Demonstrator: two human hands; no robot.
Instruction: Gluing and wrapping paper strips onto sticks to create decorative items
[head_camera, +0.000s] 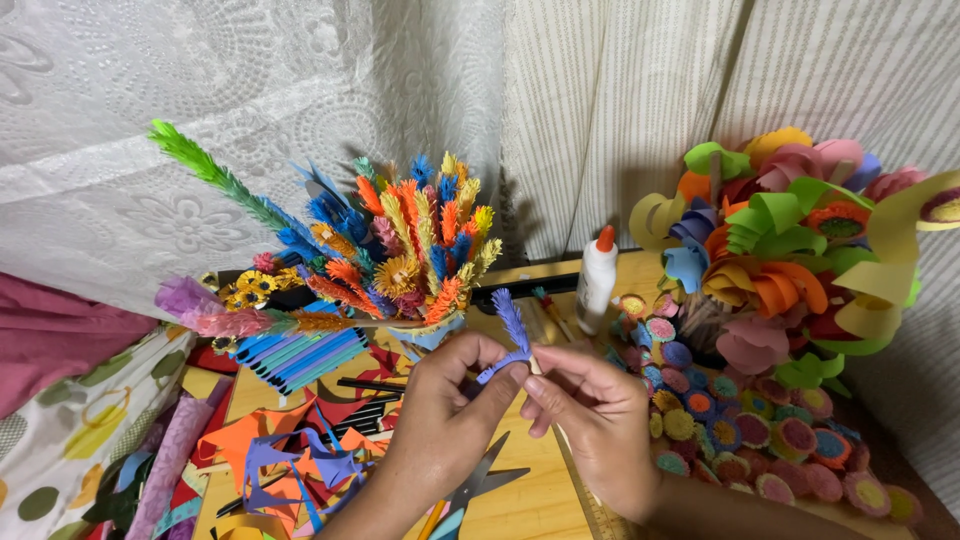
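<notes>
My left hand (447, 412) and my right hand (598, 420) meet at the middle of the head view over a wooden board (530, 500). Between their fingertips they hold a thin stick with a purple-blue fringed paper strip (512, 328) wound around its top, pointing upward. The left thumb and fingers pinch the loose lower end of the strip; the right fingers grip the stick just below the fringe. A pair of scissors (478, 485) lies on the board under my wrists.
A bunch of multicoloured fringed paper stems (410, 250) stands behind the hands. A white glue bottle with an orange cap (597, 278) is at right centre. Rolled paper flowers (760, 430) and curled paper blooms (790, 250) fill the right. Paper scraps (290, 455) lie at left.
</notes>
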